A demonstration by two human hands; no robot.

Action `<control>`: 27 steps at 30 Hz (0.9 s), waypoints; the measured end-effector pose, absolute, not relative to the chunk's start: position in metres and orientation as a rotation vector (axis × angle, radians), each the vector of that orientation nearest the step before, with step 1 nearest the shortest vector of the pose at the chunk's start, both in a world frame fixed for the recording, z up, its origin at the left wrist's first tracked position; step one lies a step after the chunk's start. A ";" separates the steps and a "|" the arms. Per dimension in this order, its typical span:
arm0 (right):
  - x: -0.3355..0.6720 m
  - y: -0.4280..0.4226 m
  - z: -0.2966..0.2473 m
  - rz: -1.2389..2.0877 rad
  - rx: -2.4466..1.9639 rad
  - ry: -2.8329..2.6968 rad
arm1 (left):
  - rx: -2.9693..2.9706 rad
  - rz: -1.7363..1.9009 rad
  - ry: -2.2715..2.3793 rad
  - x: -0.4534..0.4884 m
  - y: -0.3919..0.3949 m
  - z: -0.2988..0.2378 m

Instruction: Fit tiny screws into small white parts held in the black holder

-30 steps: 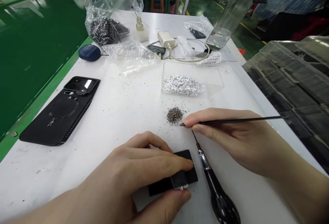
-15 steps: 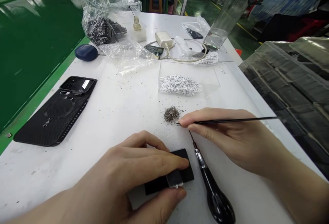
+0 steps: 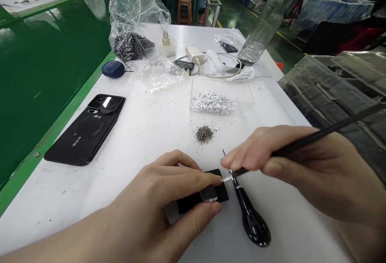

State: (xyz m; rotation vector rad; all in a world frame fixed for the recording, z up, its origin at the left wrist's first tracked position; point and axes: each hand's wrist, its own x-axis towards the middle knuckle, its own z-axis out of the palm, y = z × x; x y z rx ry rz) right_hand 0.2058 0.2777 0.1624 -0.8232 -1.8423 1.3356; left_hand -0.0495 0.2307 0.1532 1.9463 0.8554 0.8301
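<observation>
Pinching the small black rectangular block (image 3: 189, 205) between forefinger and thumb, the left hand (image 3: 157, 202) held it flat on the white worktable (image 3: 144, 134), close before the person. The right hand (image 3: 301, 166), fingers closed together on a thin black rod (image 3: 319, 136), brought a tiny white piece (image 3: 226, 179) against the block's edge. Seating that piece seemed the step in hand, calling for a steady tip. 1 black-handled screwdriver (image 3: 250, 218) lay beside. Print on the white paper strip (image 3: 244, 74) was unreadable.
</observation>
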 end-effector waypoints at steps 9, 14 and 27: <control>0.203 0.271 0.158 1.446 -0.532 -1.973 | 2.010 0.727 0.875 -0.052 0.226 0.155; 0.204 0.272 0.156 1.415 -0.529 -1.985 | 2.032 0.709 0.904 -0.052 0.224 0.156; 0.202 0.273 0.158 1.436 -0.555 -1.980 | 2.038 0.751 0.909 -0.051 0.225 0.157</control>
